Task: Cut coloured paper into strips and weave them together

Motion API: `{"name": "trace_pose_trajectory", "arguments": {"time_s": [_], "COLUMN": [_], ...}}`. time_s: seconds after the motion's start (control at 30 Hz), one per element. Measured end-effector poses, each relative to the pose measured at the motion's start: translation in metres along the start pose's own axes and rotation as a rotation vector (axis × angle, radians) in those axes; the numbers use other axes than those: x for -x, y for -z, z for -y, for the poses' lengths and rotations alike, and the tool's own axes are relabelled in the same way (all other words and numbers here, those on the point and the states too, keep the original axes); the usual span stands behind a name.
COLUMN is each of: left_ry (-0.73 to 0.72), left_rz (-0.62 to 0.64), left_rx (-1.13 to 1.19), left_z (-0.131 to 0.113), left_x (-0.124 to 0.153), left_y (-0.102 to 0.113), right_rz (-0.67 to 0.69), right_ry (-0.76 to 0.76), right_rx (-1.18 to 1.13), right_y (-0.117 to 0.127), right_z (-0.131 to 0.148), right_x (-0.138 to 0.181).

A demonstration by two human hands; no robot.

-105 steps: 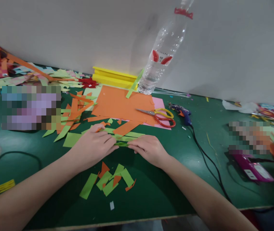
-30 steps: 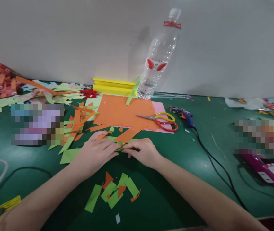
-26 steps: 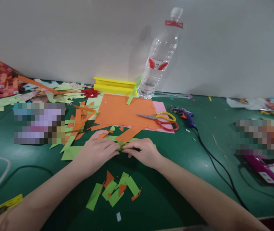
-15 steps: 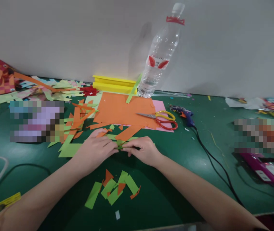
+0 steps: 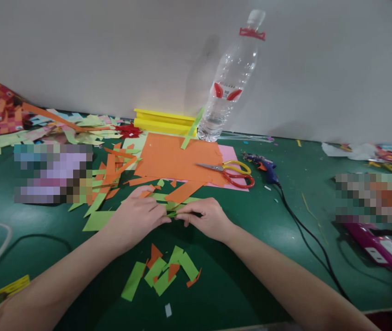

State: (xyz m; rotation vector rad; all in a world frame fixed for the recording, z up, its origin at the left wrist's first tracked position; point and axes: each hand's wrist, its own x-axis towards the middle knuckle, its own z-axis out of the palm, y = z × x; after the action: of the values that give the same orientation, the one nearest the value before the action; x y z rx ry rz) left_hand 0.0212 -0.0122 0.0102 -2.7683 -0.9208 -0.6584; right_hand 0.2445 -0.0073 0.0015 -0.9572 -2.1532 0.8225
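Over the green table, my left hand [image 5: 142,211] and my right hand [image 5: 204,218] meet almost fingertip to fingertip. Both pinch a small green paper strip [image 5: 171,214], mostly hidden by the fingers. Just beyond the hands lies an orange paper strip [image 5: 186,191] with green strips under it. Farther back, scissors [image 5: 226,170] with yellow and red handles rest on an orange paper sheet [image 5: 168,156], which overlaps a pink sheet [image 5: 232,156]. Nearer to me, green and orange paper scraps [image 5: 163,271] lie scattered.
A clear plastic bottle [image 5: 228,82] leans by the wall beside a yellow folded piece [image 5: 164,122]. A blue glue gun [image 5: 266,168] with a black cord lies right, near a magenta power strip [image 5: 378,243]. Cut strips [image 5: 111,170] pile left. A yellow tool [image 5: 2,294] sits lower left.
Both hands stay pinched on the green paper strip, with only slight finger shifts. The whole view has moved a little; nothing else visibly differs.
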Motion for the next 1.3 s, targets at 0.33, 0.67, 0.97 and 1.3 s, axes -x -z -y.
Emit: {"name": "trace_pose_trajectory", "arguments": {"time_s": [0.33,0.67,0.97,1.3], "left_ry": [-0.006,-0.047,-0.067,-0.104], "left_rz": [-0.019,0.016,0.027,0.084], "left_rx": [0.027,0.071,0.018,-0.026], "left_z": [-0.0025,-0.0071,-0.0080,-0.0070], "left_x": [-0.0011,-0.0004,-0.0027,0.0003], "left_y": [0.0054,0.0021,0.0023,-0.0004], "right_rz": [-0.009,0.001,0.018,0.020], "right_ry": [0.048,0.178,0.207,0.175], "right_rx": [0.059,0.112,0.155,0.136], "right_y": [-0.0003,-0.0019,-0.0025,-0.0036], "right_z": [-0.0001,-0.0040,-0.0038,-0.0059], "right_x": [0.0009,0.0005,0.0007,0.0016]}}
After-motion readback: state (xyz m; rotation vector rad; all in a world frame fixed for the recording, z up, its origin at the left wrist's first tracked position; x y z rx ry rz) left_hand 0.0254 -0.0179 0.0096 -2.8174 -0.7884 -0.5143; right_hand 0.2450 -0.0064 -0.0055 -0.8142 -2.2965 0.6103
